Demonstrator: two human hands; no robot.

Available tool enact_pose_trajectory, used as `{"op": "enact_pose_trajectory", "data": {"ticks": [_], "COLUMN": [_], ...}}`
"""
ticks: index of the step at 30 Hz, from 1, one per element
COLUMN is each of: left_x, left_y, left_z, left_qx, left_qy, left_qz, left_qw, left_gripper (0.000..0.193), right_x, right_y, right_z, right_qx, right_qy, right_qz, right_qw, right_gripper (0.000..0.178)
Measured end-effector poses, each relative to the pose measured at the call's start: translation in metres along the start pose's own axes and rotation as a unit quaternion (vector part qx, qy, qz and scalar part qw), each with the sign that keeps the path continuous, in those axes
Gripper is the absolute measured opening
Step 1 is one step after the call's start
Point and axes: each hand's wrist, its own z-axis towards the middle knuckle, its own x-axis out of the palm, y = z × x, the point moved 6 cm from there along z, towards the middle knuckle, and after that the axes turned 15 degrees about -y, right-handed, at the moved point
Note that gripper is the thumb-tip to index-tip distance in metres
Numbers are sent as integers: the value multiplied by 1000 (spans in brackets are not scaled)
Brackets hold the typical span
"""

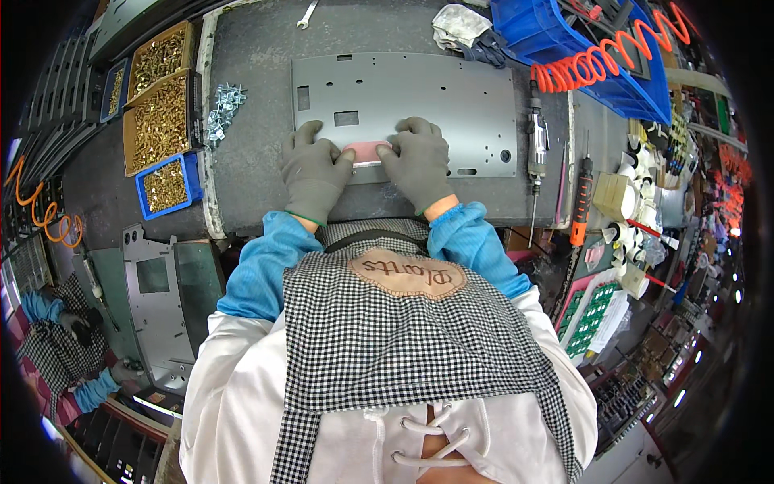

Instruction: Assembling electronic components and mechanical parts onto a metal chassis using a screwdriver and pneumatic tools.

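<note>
A flat grey metal panel [451,109] with round holes and rectangular cut-outs lies on the bench in front of me. Near its front edge is a small pink rectangular piece [368,152] with a pale lower edge; its exact kind I cannot make out. My left hand [313,165], in a grey glove, has its thumb on the left end of this piece, fingers bent over the panel. At the right end, the thumb of my gloved right hand [419,160] presses the same piece, with its fingers curled. The undersides of both hands are hidden.
Open boxes of brass-coloured fasteners [161,121] and a pile of silver screws [226,109] stand left. A power screwdriver [538,133] lies right of the panel, beneath a coiled red hose [588,68]. Behind are a cloth [463,31], a wrench [306,14] and a blue crate [524,28]. A co-worker [68,339] is at lower left.
</note>
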Motion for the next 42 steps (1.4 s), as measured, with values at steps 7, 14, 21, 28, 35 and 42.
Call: {"op": "enact_pose_trajectory", "data": {"ticks": [7,14,21,28,35,42], "left_x": [4,2,-8,-7,5,0], "left_y": [1,-6,0,-48,-56,-56], "left_z": [6,5,-3,-40,-41,-46], "left_qx": [2,10,41,242,287,330], "left_qy": [36,42,-11,45,41,13], "left_qz": [24,68,-3,-12,9,11], "left_qw": [999,997,999,969,957,944], "left_gripper": [26,27,37,60,57,52], "right_x": [2,6,-21,-101,-156,-216], "right_y": [-1,1,-14,-72,-132,-259], "right_z": [1,4,-7,-42,-76,-107], "right_qx": [-16,-13,29,68,200,290], "right_qy": [31,68,3,-196,-279,-393], "right_qz": [-10,-53,-4,31,58,9], "right_qw": [999,996,1000,978,938,873], "right_gripper": [28,27,31,31,29,27]}}
